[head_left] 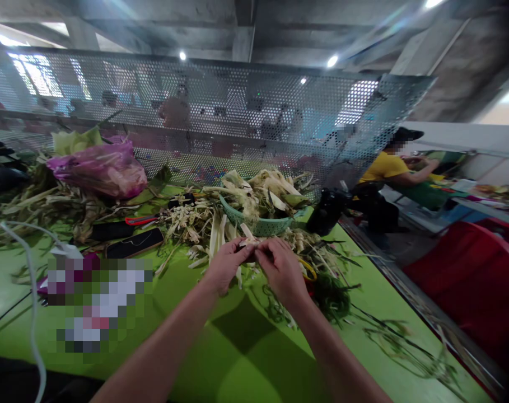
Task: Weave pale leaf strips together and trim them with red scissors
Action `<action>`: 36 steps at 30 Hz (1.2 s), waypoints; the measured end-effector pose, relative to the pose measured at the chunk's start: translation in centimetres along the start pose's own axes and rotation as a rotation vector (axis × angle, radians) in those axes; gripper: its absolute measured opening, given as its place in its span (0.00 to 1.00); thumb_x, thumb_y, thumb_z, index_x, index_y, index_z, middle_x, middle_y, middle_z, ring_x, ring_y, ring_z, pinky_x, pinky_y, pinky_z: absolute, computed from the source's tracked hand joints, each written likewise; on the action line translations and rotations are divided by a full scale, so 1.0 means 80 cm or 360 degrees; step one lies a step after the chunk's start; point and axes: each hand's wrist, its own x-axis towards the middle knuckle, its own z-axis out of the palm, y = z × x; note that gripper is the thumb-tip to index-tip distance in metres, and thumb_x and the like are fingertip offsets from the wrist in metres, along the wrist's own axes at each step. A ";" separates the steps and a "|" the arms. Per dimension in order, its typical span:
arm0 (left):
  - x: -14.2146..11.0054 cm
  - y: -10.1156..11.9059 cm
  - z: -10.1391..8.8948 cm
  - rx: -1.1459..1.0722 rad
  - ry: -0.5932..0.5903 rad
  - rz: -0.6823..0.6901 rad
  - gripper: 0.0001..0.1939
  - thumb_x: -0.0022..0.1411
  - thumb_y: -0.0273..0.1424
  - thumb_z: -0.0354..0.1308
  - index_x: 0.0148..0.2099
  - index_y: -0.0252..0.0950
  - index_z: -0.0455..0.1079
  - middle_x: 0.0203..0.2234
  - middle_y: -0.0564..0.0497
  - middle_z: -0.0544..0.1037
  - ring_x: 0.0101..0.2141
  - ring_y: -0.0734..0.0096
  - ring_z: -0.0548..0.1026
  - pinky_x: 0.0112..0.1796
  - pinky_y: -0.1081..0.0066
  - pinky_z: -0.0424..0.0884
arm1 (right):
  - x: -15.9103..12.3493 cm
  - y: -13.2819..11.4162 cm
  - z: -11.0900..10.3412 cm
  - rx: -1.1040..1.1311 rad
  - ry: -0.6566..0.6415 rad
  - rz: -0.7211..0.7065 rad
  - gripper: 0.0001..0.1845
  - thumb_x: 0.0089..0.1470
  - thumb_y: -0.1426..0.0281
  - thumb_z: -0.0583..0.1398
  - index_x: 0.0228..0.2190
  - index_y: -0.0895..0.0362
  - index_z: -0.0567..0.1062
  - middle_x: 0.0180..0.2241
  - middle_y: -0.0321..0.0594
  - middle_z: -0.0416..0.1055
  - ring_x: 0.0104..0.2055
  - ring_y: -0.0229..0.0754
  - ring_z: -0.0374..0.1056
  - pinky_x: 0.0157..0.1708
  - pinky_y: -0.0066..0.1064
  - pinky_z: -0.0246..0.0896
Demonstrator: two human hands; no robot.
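My left hand (225, 265) and my right hand (281, 270) meet over the green table, fingertips pinched close together. Between them is a pale, dry strip of corn husk (246, 232), its tip sticking up above the fingers. The part inside my fingers is hidden. Just beyond stands a green plastic basket (267, 227) heaped with dried husks (275, 187). Long pale strips (216, 232) lie beside my left hand. By my right wrist are a dark green bundle of strands (332, 295) and a yellow loop (309, 270), partly hidden.
A phone (134, 244), a red cutter knife (140, 220) and a pink plastic bag (101, 168) lie to the left, with a white cable (32, 291). A black object (326, 211) stands right of the basket. Behind rises a perforated panel (237, 120); a person in yellow (386, 168) sits right.
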 end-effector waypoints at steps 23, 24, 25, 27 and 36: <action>-0.006 0.017 -0.005 0.0229 -0.0012 -0.0114 0.19 0.51 0.37 0.65 0.43 0.34 0.70 0.29 0.53 0.72 0.27 0.80 0.65 0.30 0.78 0.61 | 0.002 0.014 -0.007 0.1325 -0.0224 0.0844 0.14 0.50 0.57 0.60 0.26 0.56 0.70 0.24 0.34 0.65 0.25 0.35 0.57 0.26 0.28 0.52; -0.008 0.018 -0.003 0.0221 -0.0013 -0.0135 0.19 0.50 0.37 0.65 0.43 0.34 0.70 0.28 0.54 0.71 0.27 0.80 0.66 0.30 0.77 0.61 | 0.002 0.013 -0.007 0.1388 -0.0226 0.0859 0.14 0.49 0.58 0.61 0.25 0.56 0.70 0.23 0.33 0.65 0.24 0.35 0.56 0.26 0.28 0.52; -0.009 0.019 -0.002 0.0201 -0.0026 -0.0152 0.19 0.50 0.37 0.65 0.43 0.34 0.69 0.28 0.54 0.71 0.26 0.80 0.66 0.30 0.77 0.61 | 0.002 0.013 -0.006 0.1430 -0.0226 0.0860 0.14 0.48 0.58 0.62 0.25 0.56 0.69 0.23 0.33 0.65 0.24 0.35 0.57 0.26 0.27 0.51; -0.010 0.020 0.000 0.0152 -0.0077 -0.0173 0.18 0.50 0.36 0.65 0.42 0.34 0.67 0.26 0.55 0.70 0.26 0.80 0.66 0.31 0.77 0.63 | 0.003 0.014 -0.005 0.1436 -0.0233 0.0834 0.14 0.49 0.58 0.61 0.24 0.56 0.69 0.23 0.34 0.65 0.25 0.35 0.57 0.26 0.28 0.52; -0.010 0.019 0.001 -0.0096 0.0050 -0.0209 0.16 0.47 0.33 0.68 0.38 0.35 0.68 0.27 0.54 0.70 0.27 0.81 0.68 0.30 0.80 0.65 | 0.000 0.013 0.004 0.0672 -0.0010 0.0460 0.10 0.55 0.63 0.56 0.27 0.55 0.66 0.24 0.33 0.61 0.27 0.38 0.55 0.27 0.29 0.50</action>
